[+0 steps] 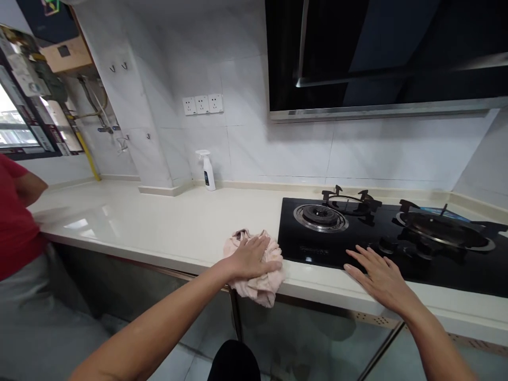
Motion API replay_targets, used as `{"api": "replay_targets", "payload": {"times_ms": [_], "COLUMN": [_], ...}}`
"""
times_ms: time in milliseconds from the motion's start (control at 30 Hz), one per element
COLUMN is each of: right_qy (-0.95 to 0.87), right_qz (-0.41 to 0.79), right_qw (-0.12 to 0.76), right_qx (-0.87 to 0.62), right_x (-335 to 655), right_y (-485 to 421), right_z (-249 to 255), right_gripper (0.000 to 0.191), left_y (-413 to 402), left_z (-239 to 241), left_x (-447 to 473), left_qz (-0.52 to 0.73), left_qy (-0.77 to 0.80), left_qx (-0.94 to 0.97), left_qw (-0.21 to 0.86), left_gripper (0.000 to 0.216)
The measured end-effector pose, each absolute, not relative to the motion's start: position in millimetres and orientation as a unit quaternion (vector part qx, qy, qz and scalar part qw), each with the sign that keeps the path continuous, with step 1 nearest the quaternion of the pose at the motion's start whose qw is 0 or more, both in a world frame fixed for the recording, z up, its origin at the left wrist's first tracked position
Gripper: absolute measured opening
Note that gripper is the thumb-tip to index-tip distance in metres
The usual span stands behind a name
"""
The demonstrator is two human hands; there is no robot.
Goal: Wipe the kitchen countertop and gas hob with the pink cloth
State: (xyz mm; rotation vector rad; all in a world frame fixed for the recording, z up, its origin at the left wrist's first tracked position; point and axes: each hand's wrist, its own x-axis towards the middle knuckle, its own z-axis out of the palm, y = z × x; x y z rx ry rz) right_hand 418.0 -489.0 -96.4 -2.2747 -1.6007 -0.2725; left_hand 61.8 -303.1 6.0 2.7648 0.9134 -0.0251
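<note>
My left hand (251, 259) presses a pale pink cleaning cloth (260, 291) against the front edge of the white countertop (166, 222), holding it under the palm and fingers. The crumpled cloth partly hangs over the edge, just left of the black gas hob (289, 246). My right hand (379, 278) is open, its fingers spread at the hob's front edge near the control knobs (388, 244). Nothing is in that hand. At the hob's left burner (320, 216) no pan support is in place.
A white spray bottle (208, 172) stands against the back wall. Loose pan supports (349, 203) sit behind the left burner, and another covers the right burner (446, 230). A black range hood (381, 53) hangs above. A person in a red shirt (16, 217) stands at left.
</note>
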Motion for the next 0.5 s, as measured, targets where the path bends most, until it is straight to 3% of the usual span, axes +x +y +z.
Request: {"api": "replay_targets", "payload": {"times_ms": [100,333,500], "right_qy": [-0.564,-0.564,-0.562], "right_qz": [-0.103,-0.104,-0.113], "right_qw": [0.175,0.169,0.168], "right_qx": [-0.801,-0.802,-0.802], "right_x": [420,423,419], "right_y": [-490,-496,-496], "right_z": [-101,-104,-103], "right_gripper": [0.076,0.079,0.081], "left_y": [-306,-267,-230], "left_z": [2,-5,-12], "left_x": [58,86,113], "left_qz": [-0.009,-0.002,0.008], "left_qy": [0.306,0.298,0.303], "left_qx": [0.944,0.951,0.951], "left_qw": [0.120,0.082,0.060], "left_gripper": [0.102,0.068,0.059]}}
